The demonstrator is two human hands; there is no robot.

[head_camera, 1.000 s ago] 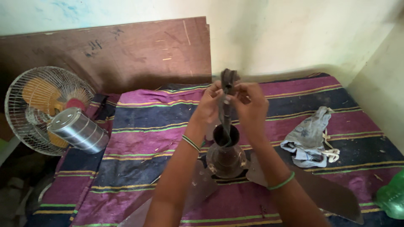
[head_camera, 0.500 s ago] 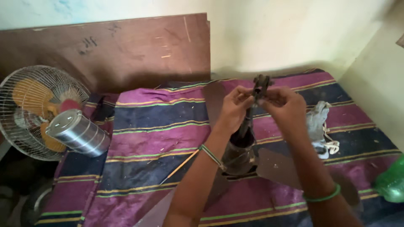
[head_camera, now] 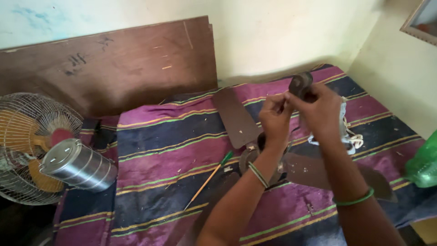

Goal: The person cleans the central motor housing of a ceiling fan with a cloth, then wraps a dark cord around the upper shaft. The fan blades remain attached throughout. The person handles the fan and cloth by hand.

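A brown ceiling fan lies on a striped purple and blue cloth [head_camera: 159, 150], one of its flat blades [head_camera: 236, 117] pointing to the back. My left hand [head_camera: 274, 116] and my right hand [head_camera: 318, 107] are raised together above the fan's motor hub [head_camera: 249, 157]. Both grip a dark rounded metal part [head_camera: 300, 85] at the top of the fan's rod. The rod itself is hidden behind my hands. Each wrist wears a green band.
A green-handled screwdriver [head_camera: 210, 178] lies on the cloth left of the hub. A steel tiffin box [head_camera: 78, 166] and a caged table fan [head_camera: 27, 146] stand at the left. A wooden board [head_camera: 109, 64] leans on the wall. A pale rag [head_camera: 348, 132] and green bottle [head_camera: 423, 164] are right.
The view has shifted left, so fan and hands now sit further right in frame. Both hands stay closed on the dark part atop the rod, which looks raised slightly. The screwdriver has come into view.
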